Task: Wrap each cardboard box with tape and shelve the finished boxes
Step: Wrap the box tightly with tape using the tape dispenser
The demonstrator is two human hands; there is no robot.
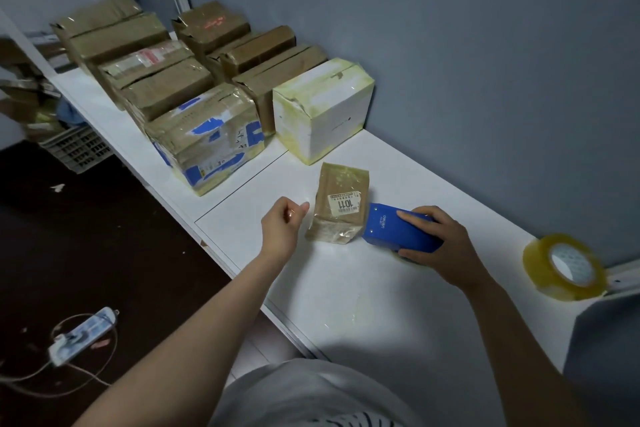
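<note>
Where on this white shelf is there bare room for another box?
Bare shelf lies along the wall between the white box and the tape roll, and near the front edge by the tape dispenser. The far end is packed with taped boxes.

A white label [344, 203] on the small brown box [337, 208] is showing the black number 1011; the fine print above it is staying unreadable. The blue tape dispenser [398, 230] is carrying pale brand lettering that is looking like "deli". Red print on the far box [213, 22] and pen marks on the blue-patched box [207, 139] are blurring beyond reading.
</note>
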